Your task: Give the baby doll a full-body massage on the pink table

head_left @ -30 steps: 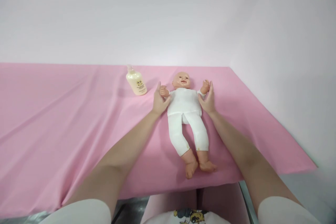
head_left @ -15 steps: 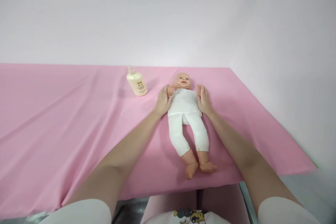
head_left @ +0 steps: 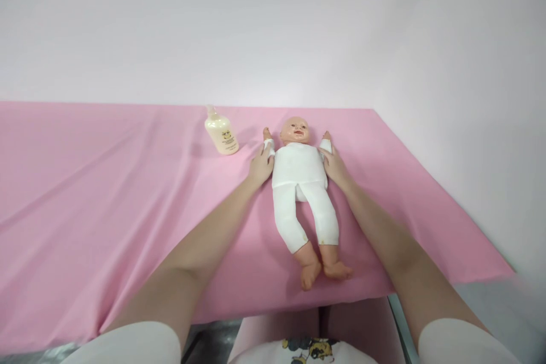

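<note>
Bottle [head_left: 221, 135] left of doll [head_left: 301, 182] (both on the cloth [head_left: 106, 193])

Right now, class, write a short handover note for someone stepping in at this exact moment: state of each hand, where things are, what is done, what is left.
Left hand: closed around the doll's arm on that side, pinning it to the sheet.
Right hand: the same on the doll's other arm.
Doll: on its back on the pink sheet, head toward the wall, legs toward you, both arms spread outward and up.
Lotion bottle: lying on the sheet left of the doll's head, untouched.
Done: both arms opened out.
Left: probably more arm movements; the legs and the lotion appear untouched.
</note>
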`<state>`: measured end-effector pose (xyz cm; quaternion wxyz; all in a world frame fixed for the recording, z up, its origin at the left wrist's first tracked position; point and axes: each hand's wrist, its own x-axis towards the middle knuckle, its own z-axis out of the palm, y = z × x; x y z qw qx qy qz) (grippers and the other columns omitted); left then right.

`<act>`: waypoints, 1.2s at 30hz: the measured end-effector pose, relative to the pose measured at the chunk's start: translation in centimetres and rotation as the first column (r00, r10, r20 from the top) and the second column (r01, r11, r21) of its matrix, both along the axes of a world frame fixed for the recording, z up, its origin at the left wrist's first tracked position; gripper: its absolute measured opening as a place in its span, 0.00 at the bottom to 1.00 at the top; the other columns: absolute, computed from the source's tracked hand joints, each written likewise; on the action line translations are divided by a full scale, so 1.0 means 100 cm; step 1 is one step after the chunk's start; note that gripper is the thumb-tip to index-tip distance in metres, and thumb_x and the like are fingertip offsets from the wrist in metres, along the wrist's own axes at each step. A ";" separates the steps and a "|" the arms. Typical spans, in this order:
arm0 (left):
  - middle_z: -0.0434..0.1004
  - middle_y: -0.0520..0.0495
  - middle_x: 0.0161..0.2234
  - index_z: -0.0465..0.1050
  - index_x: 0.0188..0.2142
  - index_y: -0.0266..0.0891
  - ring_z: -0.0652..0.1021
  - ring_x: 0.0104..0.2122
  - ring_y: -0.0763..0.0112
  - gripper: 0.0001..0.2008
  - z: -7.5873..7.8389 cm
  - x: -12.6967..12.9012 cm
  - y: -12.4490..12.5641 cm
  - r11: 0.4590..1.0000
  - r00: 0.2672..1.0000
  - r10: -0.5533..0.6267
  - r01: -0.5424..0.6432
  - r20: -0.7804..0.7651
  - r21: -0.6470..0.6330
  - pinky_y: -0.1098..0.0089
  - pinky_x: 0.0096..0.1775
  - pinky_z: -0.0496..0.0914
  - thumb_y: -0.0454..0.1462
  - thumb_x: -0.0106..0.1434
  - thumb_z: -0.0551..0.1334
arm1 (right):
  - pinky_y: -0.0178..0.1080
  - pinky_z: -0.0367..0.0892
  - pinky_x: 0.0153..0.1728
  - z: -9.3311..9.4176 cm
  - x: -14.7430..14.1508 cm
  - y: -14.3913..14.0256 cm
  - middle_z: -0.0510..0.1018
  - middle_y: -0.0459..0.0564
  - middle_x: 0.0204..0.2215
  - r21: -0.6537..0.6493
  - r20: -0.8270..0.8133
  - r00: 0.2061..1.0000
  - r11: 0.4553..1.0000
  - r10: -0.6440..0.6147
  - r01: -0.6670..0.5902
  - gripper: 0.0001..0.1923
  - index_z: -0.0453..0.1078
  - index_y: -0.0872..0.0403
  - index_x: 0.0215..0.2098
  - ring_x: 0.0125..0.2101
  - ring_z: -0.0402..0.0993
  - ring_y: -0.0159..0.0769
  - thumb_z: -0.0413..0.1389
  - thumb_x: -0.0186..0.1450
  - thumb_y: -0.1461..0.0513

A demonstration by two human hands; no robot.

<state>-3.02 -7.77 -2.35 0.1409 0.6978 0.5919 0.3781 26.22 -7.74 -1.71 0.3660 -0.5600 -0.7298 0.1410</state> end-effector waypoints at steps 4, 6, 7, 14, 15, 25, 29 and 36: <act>0.55 0.36 0.70 0.56 0.69 0.39 0.64 0.67 0.45 0.30 0.004 0.001 -0.003 1.000 1.000 -0.014 0.014 -0.010 -0.009 0.43 0.65 0.59 0.44 0.70 0.52 | 0.59 0.67 0.61 0.003 -0.001 -0.002 0.66 0.57 0.63 -0.024 0.016 1.000 1.000 -0.009 0.009 0.23 0.70 0.48 0.60 0.59 0.70 0.52 0.45 0.70 0.64; 0.56 0.36 0.70 0.56 0.69 0.40 0.64 0.67 0.46 0.30 0.004 0.001 -0.003 0.999 0.999 -0.048 0.048 0.021 0.011 0.44 0.65 0.59 0.44 0.70 0.53 | 0.59 0.67 0.60 0.003 -0.001 -0.002 0.69 0.60 0.60 -0.013 0.012 1.000 1.000 -0.011 0.011 0.24 0.68 0.50 0.61 0.59 0.70 0.51 0.45 0.70 0.64; 0.56 0.36 0.70 0.54 0.70 0.40 0.63 0.67 0.47 0.31 0.004 0.002 -0.004 0.997 0.997 -0.066 0.065 0.045 0.031 0.45 0.66 0.59 0.44 0.70 0.54 | 0.59 0.66 0.60 0.003 -0.001 -0.002 0.70 0.61 0.59 0.007 -0.005 1.000 1.000 -0.012 0.012 0.25 0.65 0.51 0.63 0.59 0.70 0.51 0.45 0.69 0.64; 0.48 0.31 0.71 0.36 0.72 0.39 0.55 0.71 0.51 0.46 0.012 0.010 -0.011 0.977 0.979 -0.113 0.078 0.171 0.197 0.49 0.68 0.56 0.46 0.65 0.63 | 0.55 0.63 0.64 -0.001 -0.005 0.001 0.61 0.68 0.65 0.237 -0.227 0.973 0.971 0.031 0.024 0.38 0.43 0.57 0.69 0.65 0.61 0.50 0.53 0.65 0.62; 0.47 0.30 0.71 0.34 0.72 0.40 0.56 0.70 0.51 0.48 0.013 0.011 -0.012 0.975 0.974 -0.132 0.094 0.184 0.203 0.49 0.67 0.58 0.47 0.64 0.64 | 0.55 0.63 0.63 -0.002 -0.005 0.001 0.61 0.68 0.64 0.246 -0.241 0.969 0.969 0.047 0.014 0.39 0.42 0.57 0.69 0.65 0.62 0.50 0.53 0.64 0.61; 0.79 0.42 0.48 0.72 0.50 0.42 0.77 0.50 0.56 0.20 0.027 0.016 -0.028 0.910 0.973 -0.213 0.231 -0.091 0.343 0.53 0.58 0.68 0.49 0.62 0.63 | 0.57 0.66 0.61 0.004 -0.010 -0.008 0.69 0.66 0.58 0.400 -0.140 0.988 0.917 0.069 -0.007 0.37 0.46 0.55 0.67 0.58 0.70 0.51 0.56 0.64 0.57; 0.80 0.43 0.44 0.74 0.44 0.43 0.78 0.48 0.57 0.15 0.030 0.016 -0.031 0.921 0.968 -0.224 0.248 -0.112 0.300 0.55 0.55 0.70 0.48 0.62 0.61 | 0.60 0.63 0.63 0.006 -0.011 -0.012 0.71 0.65 0.57 0.382 -0.080 0.994 0.923 0.076 -0.039 0.35 0.49 0.55 0.67 0.60 0.68 0.54 0.54 0.65 0.56; 0.72 0.33 0.58 0.60 0.64 0.34 0.72 0.58 0.50 0.31 0.023 0.017 -0.019 0.946 0.988 -0.145 0.155 -0.056 0.285 0.48 0.61 0.64 0.48 0.67 0.54 | 0.59 0.52 0.70 0.012 -0.013 -0.011 0.57 0.60 0.68 0.376 0.009 0.995 0.921 0.101 -0.097 0.32 0.41 0.50 0.72 0.72 0.46 0.44 0.42 0.71 0.61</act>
